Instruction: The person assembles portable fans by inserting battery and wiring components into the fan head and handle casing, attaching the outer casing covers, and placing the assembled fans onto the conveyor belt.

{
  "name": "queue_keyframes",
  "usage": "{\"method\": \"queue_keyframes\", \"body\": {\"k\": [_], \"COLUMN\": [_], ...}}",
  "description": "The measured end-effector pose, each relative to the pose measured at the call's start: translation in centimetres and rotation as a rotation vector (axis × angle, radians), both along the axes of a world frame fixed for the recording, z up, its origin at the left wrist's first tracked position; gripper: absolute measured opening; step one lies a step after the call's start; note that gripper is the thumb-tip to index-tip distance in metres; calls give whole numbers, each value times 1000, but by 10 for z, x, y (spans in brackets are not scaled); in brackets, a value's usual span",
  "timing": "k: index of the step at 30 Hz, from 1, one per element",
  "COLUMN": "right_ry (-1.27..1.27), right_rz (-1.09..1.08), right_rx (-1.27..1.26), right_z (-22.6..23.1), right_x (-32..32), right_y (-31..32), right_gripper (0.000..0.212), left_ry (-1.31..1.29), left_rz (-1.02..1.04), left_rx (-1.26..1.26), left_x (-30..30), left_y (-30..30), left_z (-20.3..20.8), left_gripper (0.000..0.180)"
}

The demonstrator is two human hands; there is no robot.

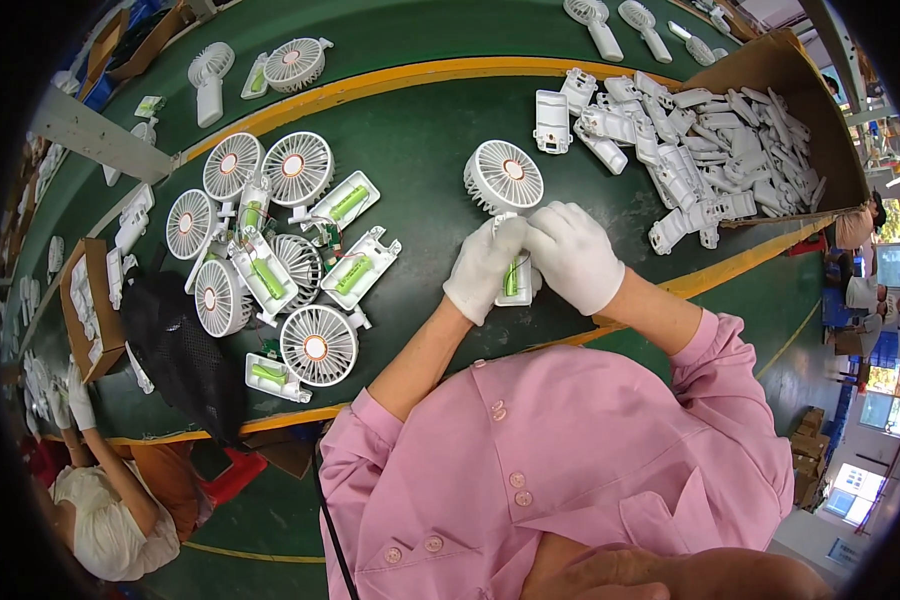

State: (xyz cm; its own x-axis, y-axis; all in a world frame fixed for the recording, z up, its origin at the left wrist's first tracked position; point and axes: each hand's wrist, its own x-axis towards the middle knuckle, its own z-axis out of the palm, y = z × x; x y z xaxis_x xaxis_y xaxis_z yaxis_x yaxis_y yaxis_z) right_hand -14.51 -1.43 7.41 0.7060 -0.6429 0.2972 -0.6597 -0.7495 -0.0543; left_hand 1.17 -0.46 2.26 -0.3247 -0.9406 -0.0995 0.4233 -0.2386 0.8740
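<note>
In front of me a white handheld fan (504, 176) lies with its round head away from me and its handle toward me. My white-gloved left hand (483, 258) is closed around the handle's left side. From the right, my gloved right hand (573, 250) presses its fingertips onto the same handle near the neck. Between the hands the lower handle casing stands open, with a green battery cell (513, 277) showing inside. My fingers hide the neck and whatever small parts lie under them.
At left lies a cluster of fans (317, 345) with open handles. White plastic shells (620, 120) spill from a cardboard box (820, 110) at right. A black mesh bag (180, 345) lies near the left edge. Beyond the yellow strip rest more fans (295, 65). A co-worker (110, 510) sits at lower left.
</note>
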Motion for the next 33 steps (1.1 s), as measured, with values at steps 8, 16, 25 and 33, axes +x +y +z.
{"method": "queue_keyframes", "body": {"k": [8,16,25,33], "right_ry": [58,2,-44,-148], "right_rz": [114,222,187,8], "right_rx": [-34,-75,-69,179], "right_z": [14,-2,2,6], "right_x": [-3,-8,0,10], "right_y": [-6,-10,-22,-22], "right_gripper": [29,41,49,58], "left_ry": [112,-470,450,350], "left_rz": [-141,123,-190,-78], "left_rx": [121,-105,133,324], "left_x": [-9,-18,-1,-5], "left_y": [3,6,-3,-4], "left_z": [-8,-4,-8,-1], "left_gripper": [33,47,39,44]}}
